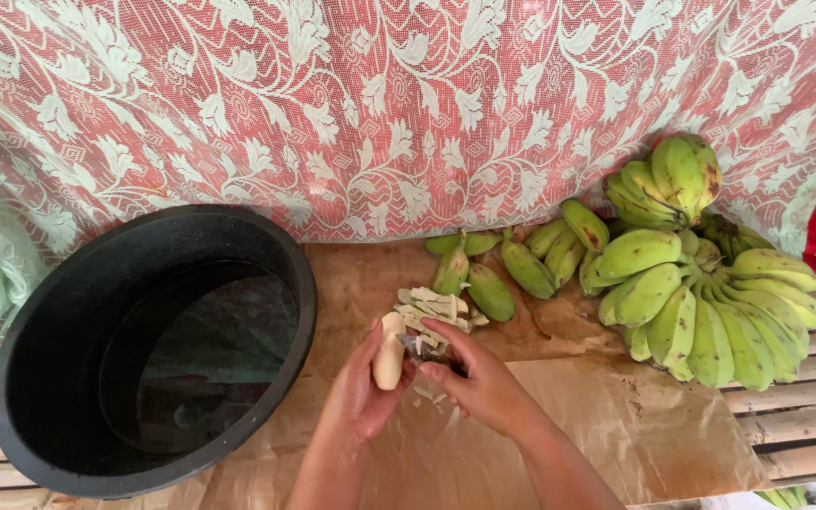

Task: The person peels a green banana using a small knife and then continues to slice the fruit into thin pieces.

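Observation:
My left hand [359, 395] holds a pale peeled banana [389, 353] upright above brown paper. My right hand [477, 376] grips a small knife [415, 346], its blade touching the banana's side. A pile of pale green peel strips [434, 309] lies just behind the hands. Loose green bananas [489, 290] rest further back, and big green banana bunches [710, 302] sit at the right.
A large black tub [59, 312] holding dark water stands at the left. Brown paper [635, 425] covers a slatted wooden bench [805, 420]. A red cloth with white lace [380, 104] hangs behind everything.

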